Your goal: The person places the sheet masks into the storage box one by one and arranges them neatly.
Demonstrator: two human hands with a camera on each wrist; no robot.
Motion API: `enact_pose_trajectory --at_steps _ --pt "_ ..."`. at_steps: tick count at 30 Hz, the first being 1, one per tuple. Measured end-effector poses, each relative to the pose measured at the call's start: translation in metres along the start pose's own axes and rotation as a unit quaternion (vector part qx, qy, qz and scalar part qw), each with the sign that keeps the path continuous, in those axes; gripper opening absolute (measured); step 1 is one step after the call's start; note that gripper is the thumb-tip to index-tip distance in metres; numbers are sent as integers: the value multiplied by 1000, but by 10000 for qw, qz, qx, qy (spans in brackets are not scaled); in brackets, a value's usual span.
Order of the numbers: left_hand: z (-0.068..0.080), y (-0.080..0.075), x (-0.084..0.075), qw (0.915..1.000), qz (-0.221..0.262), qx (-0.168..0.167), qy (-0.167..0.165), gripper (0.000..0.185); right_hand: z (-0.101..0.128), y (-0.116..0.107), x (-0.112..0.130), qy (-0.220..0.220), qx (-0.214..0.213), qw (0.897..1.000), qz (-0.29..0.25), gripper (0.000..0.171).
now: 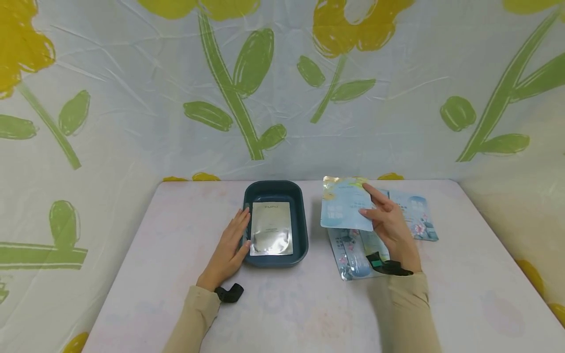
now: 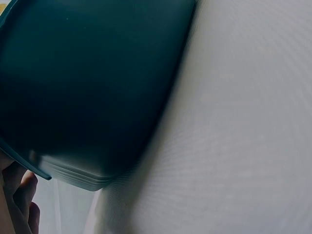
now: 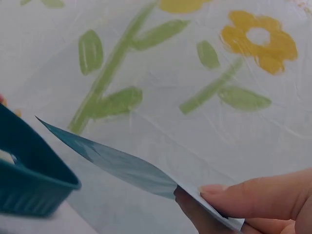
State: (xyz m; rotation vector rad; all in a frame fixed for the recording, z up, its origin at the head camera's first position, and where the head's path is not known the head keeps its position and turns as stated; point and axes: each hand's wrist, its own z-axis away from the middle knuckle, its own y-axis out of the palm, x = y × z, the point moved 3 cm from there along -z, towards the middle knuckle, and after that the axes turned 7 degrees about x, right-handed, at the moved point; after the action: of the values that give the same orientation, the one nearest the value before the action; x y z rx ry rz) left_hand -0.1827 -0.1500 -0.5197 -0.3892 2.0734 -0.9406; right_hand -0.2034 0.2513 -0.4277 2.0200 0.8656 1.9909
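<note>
A dark blue tray (image 1: 300, 215) sits mid-table with a silver foil packet (image 1: 271, 228) lying in it. My left hand (image 1: 231, 245) rests against the tray's left wall with straight fingers; the left wrist view shows that dark tray wall (image 2: 92, 87) close up. My right hand (image 1: 386, 220) pinches a light blue packet (image 1: 346, 206) held up above the table, right of the tray. In the right wrist view the light blue packet (image 3: 122, 163) is edge-on between thumb and fingers (image 3: 253, 195).
More blue packets (image 1: 353, 252) lie on the white table (image 1: 282, 309) under and beside my right hand, one further right (image 1: 419, 215). A flower-printed sheet (image 1: 265, 88) covers the walls behind and at both sides.
</note>
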Motion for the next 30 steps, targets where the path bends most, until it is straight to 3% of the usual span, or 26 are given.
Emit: enact_pose_trajectory --at_steps 13,30 --pt "0 1 0 10000 -11 26 -31 67 -24 58 -9 51 385 9964 758 71" --pt "1 1 2 10000 33 30 15 63 -55 112 -69 780 251 9831 1636 73"
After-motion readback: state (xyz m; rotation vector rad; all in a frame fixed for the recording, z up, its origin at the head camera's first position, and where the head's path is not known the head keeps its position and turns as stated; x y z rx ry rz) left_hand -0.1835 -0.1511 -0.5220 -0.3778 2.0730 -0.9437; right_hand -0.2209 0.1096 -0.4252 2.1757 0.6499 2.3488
